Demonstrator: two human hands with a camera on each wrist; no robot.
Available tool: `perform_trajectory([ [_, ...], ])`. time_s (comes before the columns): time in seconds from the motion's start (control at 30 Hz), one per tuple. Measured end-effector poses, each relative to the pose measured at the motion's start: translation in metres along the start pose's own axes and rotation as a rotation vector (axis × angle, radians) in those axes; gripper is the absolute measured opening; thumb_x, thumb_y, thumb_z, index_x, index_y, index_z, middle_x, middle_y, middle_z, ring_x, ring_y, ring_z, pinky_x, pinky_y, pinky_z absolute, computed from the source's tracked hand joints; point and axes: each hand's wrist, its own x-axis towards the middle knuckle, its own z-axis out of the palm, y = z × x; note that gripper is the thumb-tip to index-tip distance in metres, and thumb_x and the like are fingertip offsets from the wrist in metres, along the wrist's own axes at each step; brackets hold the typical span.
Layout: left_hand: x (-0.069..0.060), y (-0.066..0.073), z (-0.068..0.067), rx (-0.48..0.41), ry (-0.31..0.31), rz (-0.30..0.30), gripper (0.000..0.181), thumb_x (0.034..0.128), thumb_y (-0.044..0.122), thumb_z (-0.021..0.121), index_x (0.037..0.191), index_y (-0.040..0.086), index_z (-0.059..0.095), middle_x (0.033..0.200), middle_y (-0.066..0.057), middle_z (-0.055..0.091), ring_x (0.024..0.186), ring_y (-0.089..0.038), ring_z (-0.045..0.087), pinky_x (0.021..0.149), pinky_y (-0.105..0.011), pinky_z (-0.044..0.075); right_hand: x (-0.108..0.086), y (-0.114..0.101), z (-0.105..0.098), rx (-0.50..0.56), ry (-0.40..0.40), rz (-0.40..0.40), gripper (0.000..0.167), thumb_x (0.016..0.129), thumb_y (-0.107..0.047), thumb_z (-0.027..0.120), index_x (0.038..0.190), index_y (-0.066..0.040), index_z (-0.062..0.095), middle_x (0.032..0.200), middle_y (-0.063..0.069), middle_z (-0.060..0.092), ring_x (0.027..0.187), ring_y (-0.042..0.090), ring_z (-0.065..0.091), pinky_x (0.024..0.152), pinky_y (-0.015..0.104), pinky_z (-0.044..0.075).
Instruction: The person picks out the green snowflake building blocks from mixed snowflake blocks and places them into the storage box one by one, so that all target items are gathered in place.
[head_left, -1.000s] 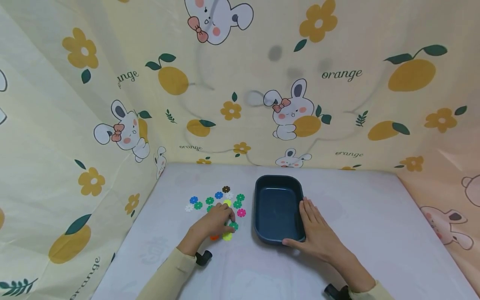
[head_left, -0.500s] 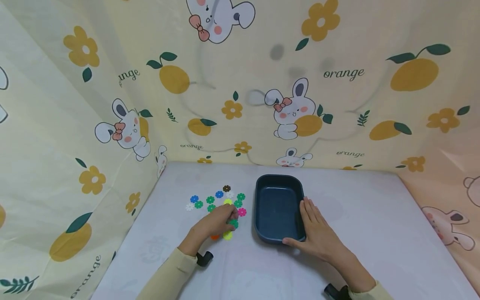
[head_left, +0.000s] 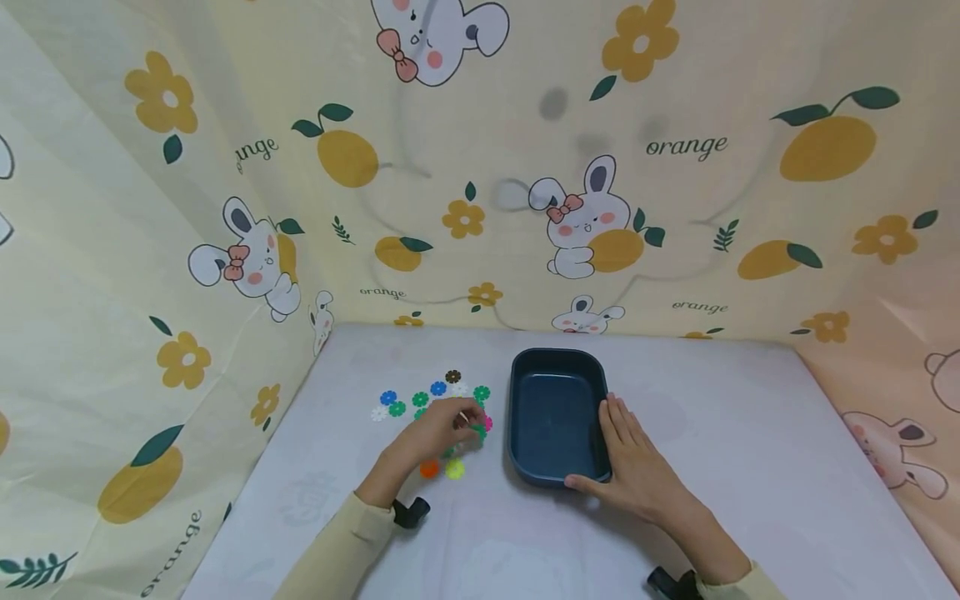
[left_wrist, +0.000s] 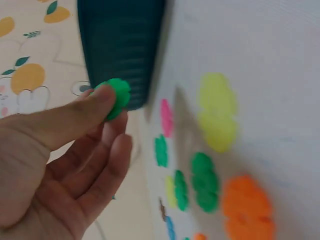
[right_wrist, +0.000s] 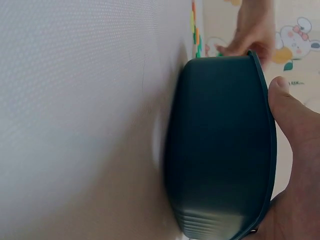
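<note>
A green flower-shaped plastic disc (left_wrist: pixel 120 97) is pinched between the thumb and forefinger of my left hand (head_left: pixel 431 435), raised off the table. In the left wrist view the other fingers curl loosely below it. Under and around this hand lie several more discs, among them an orange one (head_left: pixel 429 468), a yellow one (head_left: pixel 455 469) and a pink one (head_left: pixel 489 423). My right hand (head_left: pixel 641 477) rests against the right side of a dark blue rectangular container (head_left: pixel 557 417), fingers straight along its wall and thumb at the near edge. Nothing lies inside the container.
More discs are scattered on the white table (head_left: pixel 525 542) left of the container, including a brown one (head_left: pixel 453 377) and a blue one (head_left: pixel 387 397). A patterned cloth (head_left: pixel 465 150) hangs behind and beside the table.
My left hand has picked up the green disc from the table and moved slightly up and right with it, towards the container. The right hand and the container have stayed in place.
</note>
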Motion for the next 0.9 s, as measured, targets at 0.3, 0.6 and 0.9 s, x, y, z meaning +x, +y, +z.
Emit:
perform_trajectory([
  [0.3,0.016,0.032,-0.006,-0.139,0.172,-0.035,0.016,0.0991,0.017,0.08,0.114,0.022,0.076,0.105,0.009,0.075,0.092,-0.021,0.073,0.082,-0.03,0.06,0.001,-0.002,0.0,-0.013,0.008,0.0,0.137,0.081,-0.087,0.068,0.166,0.01,0.019,0.176,0.027,0.012,0.163,0.044,0.013,0.127,0.062,0.023],
  [0.6,0.038,0.055,0.009,-0.187,0.068,0.066,0.02,0.1013,0.008,0.075,0.118,0.018,0.076,0.109,0.005,0.074,0.094,-0.016,0.071,0.082,-0.03,0.061,0.002,-0.002,0.0,-0.012,0.005,0.001,0.138,0.081,-0.088,0.066,0.166,0.01,0.019,0.176,0.027,0.012,0.163,0.045,0.013,0.127,0.062,0.024],
  [0.9,0.067,0.071,0.03,-0.091,-0.035,0.104,0.018,0.0994,0.006,0.077,0.115,0.015,0.075,0.107,0.003,0.076,0.092,-0.005,0.068,0.081,-0.019,0.056,0.002,-0.003,0.003,0.005,0.009,-0.005,0.136,0.082,-0.085,0.068,0.165,0.01,0.02,0.176,0.028,0.013,0.163,0.046,0.015,0.127,0.062,0.025],
])
